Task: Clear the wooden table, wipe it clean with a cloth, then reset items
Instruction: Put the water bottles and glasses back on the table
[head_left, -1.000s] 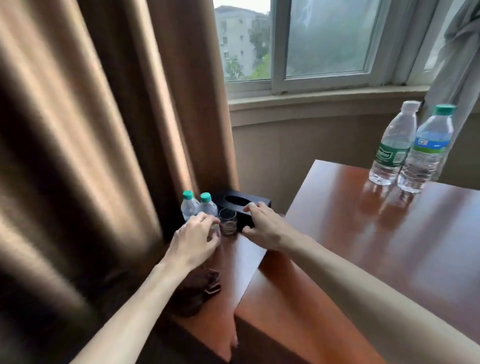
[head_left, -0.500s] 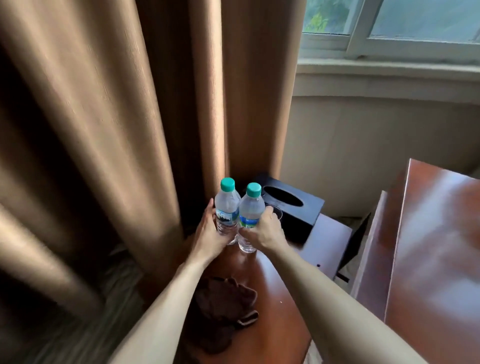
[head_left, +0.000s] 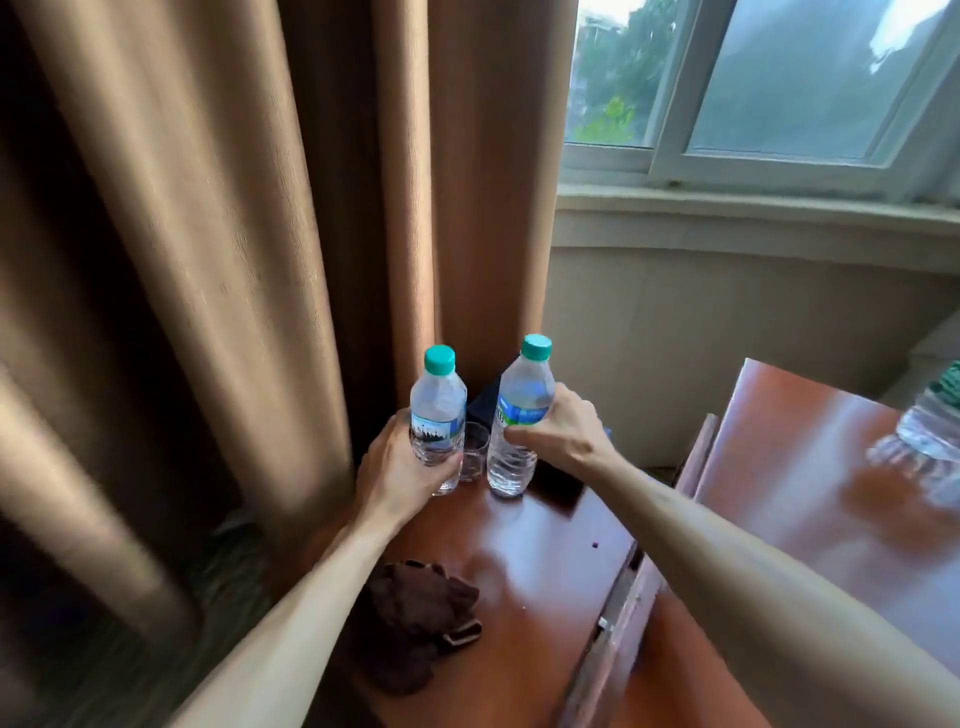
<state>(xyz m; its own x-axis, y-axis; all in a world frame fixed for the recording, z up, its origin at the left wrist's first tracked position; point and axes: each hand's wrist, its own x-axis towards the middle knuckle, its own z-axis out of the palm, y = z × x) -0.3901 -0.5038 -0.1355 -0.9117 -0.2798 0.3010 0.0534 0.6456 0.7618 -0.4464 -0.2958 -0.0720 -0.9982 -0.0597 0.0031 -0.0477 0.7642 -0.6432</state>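
Two small water bottles in hand, one per hand. Left hand (head_left: 400, 467) wrapped around the lower body of the left bottle (head_left: 438, 415); right hand (head_left: 563, 434) curled round the waist of the right bottle (head_left: 519, 415), thumb across the label. Both bottles upright, green caps on, seemingly just off the side table (head_left: 545, 561) or barely touching it; not possible to tell which. Between them, a little behind, a small clear glass (head_left: 475, 460), and behind that a dark tissue box (head_left: 485, 410), mostly hidden.

Near the front edge of the same side table, a crumpled dark brown cloth (head_left: 415, 613), not in any hand. To the right, the larger wooden table (head_left: 810, 509), glossy, with part of another water bottle (head_left: 930, 431) at the frame edge.

Judging by this: probably the reset stage, with the cloth put down and some bottles already on the big table. Left to do, most likely: carry these two bottles over, then the glass and the tissue box. Whether the wiping is truly finished cannot be confirmed from here.
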